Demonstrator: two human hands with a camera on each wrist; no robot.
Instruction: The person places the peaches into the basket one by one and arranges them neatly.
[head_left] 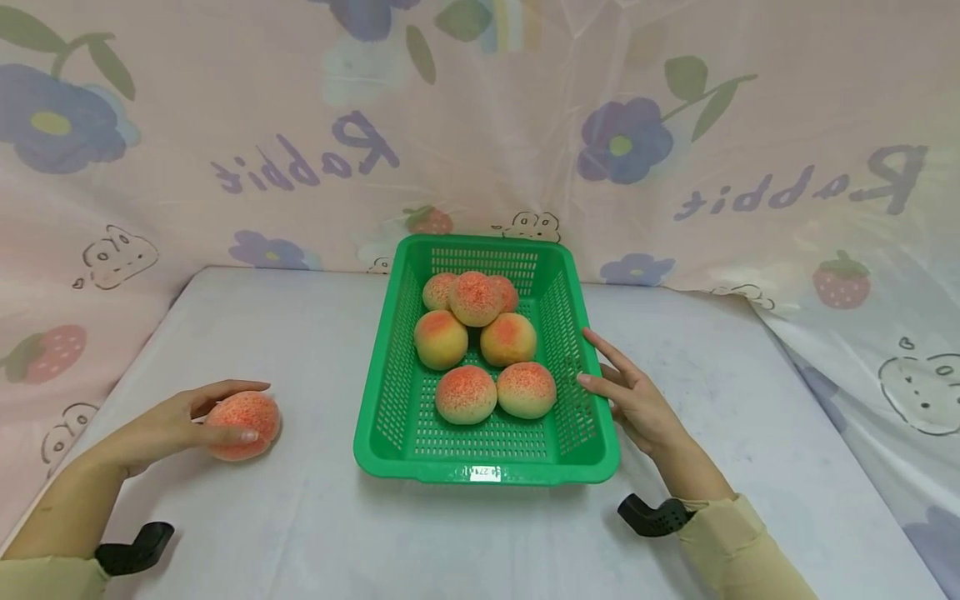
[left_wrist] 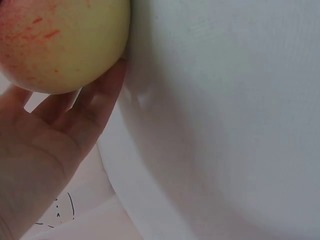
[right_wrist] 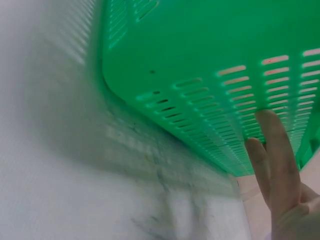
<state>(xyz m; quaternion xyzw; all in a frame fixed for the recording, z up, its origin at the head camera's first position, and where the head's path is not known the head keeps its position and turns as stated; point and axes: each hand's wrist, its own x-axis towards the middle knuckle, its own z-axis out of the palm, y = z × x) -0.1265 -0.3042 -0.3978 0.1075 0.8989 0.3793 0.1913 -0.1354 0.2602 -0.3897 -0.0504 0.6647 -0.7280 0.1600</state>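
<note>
On the left of the table, my left hand [head_left: 168, 425] holds a fuzzy red-pink peach [head_left: 243, 421], thumb across its near side and fingers round the far side. The left wrist view shows the peach's yellowish side [left_wrist: 95, 45] with fingers [left_wrist: 102, 95] against it. A green plastic basket [head_left: 487, 475] with slotted walls stands mid-table and contains several peaches [head_left: 465, 394], one lying on top of others at the back. At its right side, my right hand [head_left: 645, 408] grips the rim, thumb and forefinger over it. Other fingers [right_wrist: 277, 160] press the slotted outer wall.
A white cloth covers the table [head_left: 300, 533]. Behind it and along both sides hangs a printed curtain [head_left: 480, 125], close to the basket's far end. Each wrist wears a black camera mount [head_left: 656, 515] near the sleeve.
</note>
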